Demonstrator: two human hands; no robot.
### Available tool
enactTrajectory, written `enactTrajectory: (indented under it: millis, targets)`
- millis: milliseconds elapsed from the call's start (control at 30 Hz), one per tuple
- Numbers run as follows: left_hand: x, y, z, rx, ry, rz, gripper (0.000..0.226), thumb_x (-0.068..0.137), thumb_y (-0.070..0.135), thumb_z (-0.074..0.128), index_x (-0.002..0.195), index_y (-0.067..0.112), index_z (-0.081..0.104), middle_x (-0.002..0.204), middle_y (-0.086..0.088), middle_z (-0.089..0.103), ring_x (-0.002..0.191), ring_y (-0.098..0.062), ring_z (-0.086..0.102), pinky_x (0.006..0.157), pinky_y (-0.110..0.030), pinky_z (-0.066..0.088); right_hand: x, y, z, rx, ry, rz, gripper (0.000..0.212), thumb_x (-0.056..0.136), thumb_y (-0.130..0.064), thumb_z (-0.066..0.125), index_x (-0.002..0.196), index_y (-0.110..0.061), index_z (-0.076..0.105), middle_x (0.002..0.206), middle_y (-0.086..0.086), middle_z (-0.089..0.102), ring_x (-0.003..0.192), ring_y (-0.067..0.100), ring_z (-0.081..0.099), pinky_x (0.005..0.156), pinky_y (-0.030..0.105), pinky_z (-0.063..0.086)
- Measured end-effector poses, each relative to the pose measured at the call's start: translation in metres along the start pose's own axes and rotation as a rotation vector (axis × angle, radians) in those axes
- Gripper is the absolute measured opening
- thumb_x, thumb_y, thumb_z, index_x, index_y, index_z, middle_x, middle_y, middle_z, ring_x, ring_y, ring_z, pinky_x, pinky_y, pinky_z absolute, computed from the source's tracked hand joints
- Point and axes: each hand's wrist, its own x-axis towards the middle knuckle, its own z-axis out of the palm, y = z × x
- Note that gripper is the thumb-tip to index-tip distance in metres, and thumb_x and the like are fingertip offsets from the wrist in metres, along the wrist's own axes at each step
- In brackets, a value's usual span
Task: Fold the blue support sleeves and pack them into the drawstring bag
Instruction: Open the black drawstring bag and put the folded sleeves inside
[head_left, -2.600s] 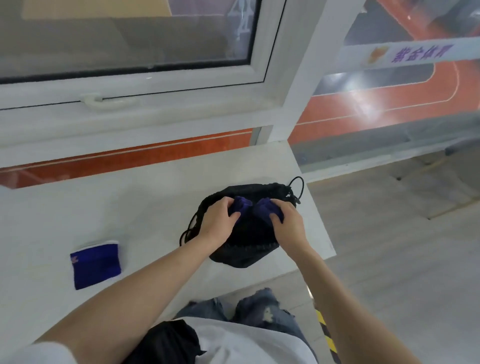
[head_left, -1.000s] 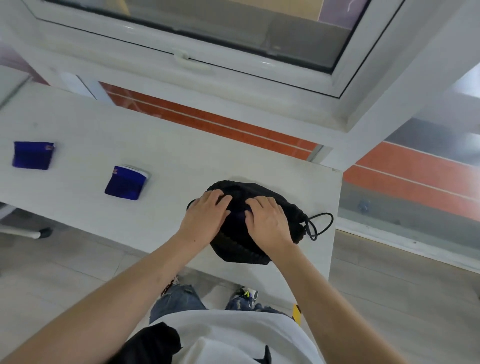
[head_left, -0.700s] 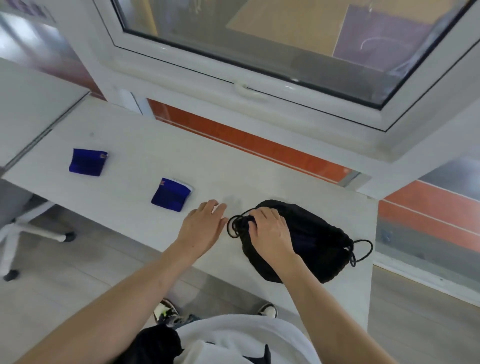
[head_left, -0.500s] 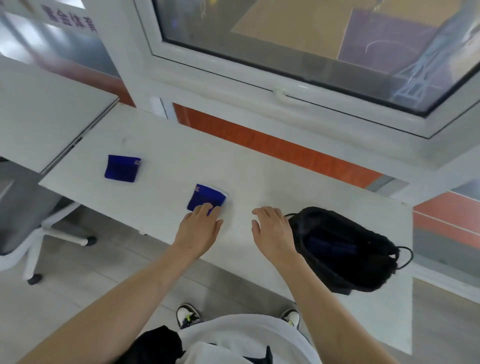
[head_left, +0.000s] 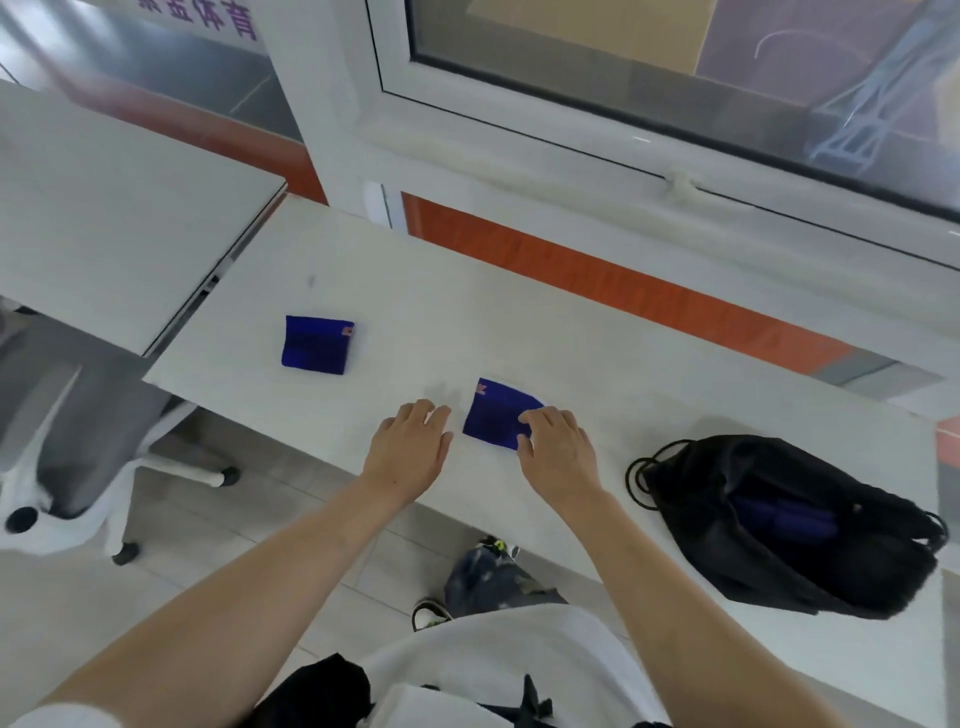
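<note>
Two blue support sleeves lie flat on the white table (head_left: 519, 322). The nearer sleeve (head_left: 496, 413) sits between my hands; my right hand (head_left: 558, 449) rests its fingertips on that sleeve's right edge. My left hand (head_left: 410, 444) lies flat on the table just left of it, fingers apart, not touching it. The farther sleeve (head_left: 317, 344) lies alone to the left. The black drawstring bag (head_left: 789, 525) lies open at the right, with blue fabric showing inside its mouth.
A second white table (head_left: 104, 208) butts against the left end. A grey swivel chair (head_left: 67, 415) stands below it at the left. A white window frame (head_left: 571, 171) and an orange wall strip run along the table's far side.
Both hands left the bag and moved left to the nearer sleeve. My right hand now touches it, and my left hand has slid off to its left side.
</note>
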Motion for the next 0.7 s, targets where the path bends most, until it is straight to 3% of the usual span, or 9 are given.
enactTrajectory:
  millis: [167,433,700]
  targets:
    - [0.035,-0.02,0.001,0.042,-0.071,0.014,0.043,0.108,0.035,0.039,0.146,0.016,0.047,0.144,-0.005,0.053,0.128,-0.026,0.052,0.096,-0.04,0.049,0.049,0.007,0.025,-0.031,-0.073,0.055,0.038,0.099,-0.025,0.056,0.136,-0.018,0.054,0.142,0.001,0.053,0.13,0.025,0.045,0.101,0.039,0.045]
    - [0.066,-0.052,0.015,0.064,-0.148,-0.005,0.043,0.108,0.034,0.04,0.147,0.017,0.047,0.145,-0.005,0.053,0.128,-0.025,0.053,0.095,-0.039,0.05,0.099,0.005,0.057,-0.042,-0.22,0.122,0.072,0.094,-0.031,0.066,0.155,-0.025,0.029,0.163,0.005,0.028,0.15,0.028,0.026,0.115,0.044,0.033]
    - [0.087,-0.11,0.018,0.005,-0.202,-0.014,0.042,0.106,0.03,0.046,0.144,0.014,0.051,0.14,-0.009,0.056,0.121,-0.028,0.056,0.091,-0.043,0.052,0.123,-0.027,0.086,-0.021,-0.221,0.214,0.077,0.092,-0.04,0.071,0.156,-0.028,0.03,0.154,0.003,0.04,0.141,0.027,0.037,0.114,0.041,0.03]
